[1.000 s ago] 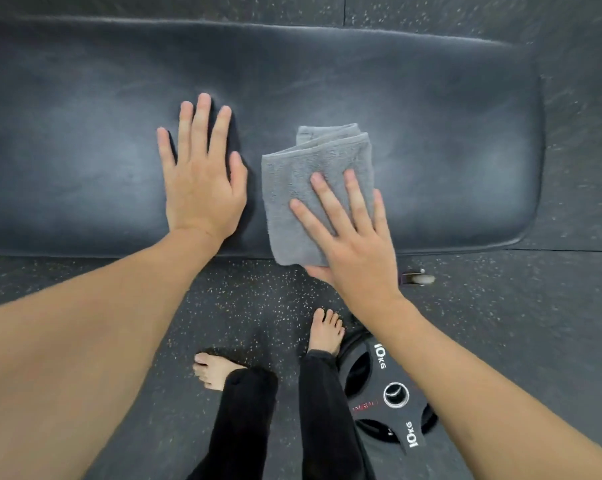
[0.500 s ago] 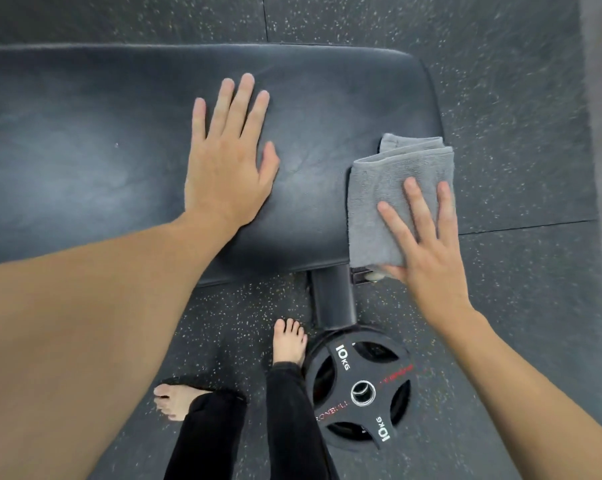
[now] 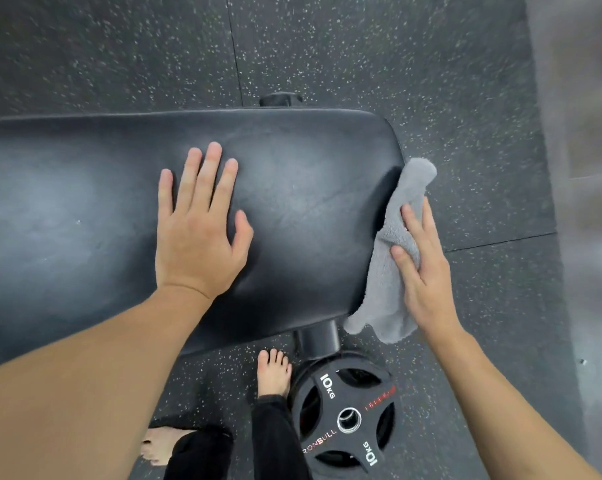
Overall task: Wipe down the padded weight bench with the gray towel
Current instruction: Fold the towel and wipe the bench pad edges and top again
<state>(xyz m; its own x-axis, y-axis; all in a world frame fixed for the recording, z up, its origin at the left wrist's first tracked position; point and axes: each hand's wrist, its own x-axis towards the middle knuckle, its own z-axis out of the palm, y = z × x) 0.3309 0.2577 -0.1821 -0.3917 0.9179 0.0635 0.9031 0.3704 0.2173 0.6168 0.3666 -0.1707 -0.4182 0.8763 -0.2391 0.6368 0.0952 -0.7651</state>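
Observation:
The black padded bench [image 3: 303, 174] runs from the left edge to just right of the middle. My left hand [image 3: 199, 230] lies flat on its top, fingers spread, holding nothing. The gray towel [image 3: 389, 271] hangs over the bench's right end, crumpled against the end face. My right hand [image 3: 422, 271] presses the towel sideways against that end, fingers extended, thumb on the cloth.
A black 10 kg weight plate [image 3: 348, 417] lies on the speckled rubber floor [image 3: 361, 46] under the bench's right end, beside a bench leg [image 3: 316, 337]. My bare feet [image 3: 273, 372] stand just in front of the bench. A pale blurred surface [image 3: 583, 168] fills the right edge.
My right hand slid the towel rightward across the pad, off the top and onto the bench's right end. The view shifted right along the bench; my left hand stayed flat on the pad.

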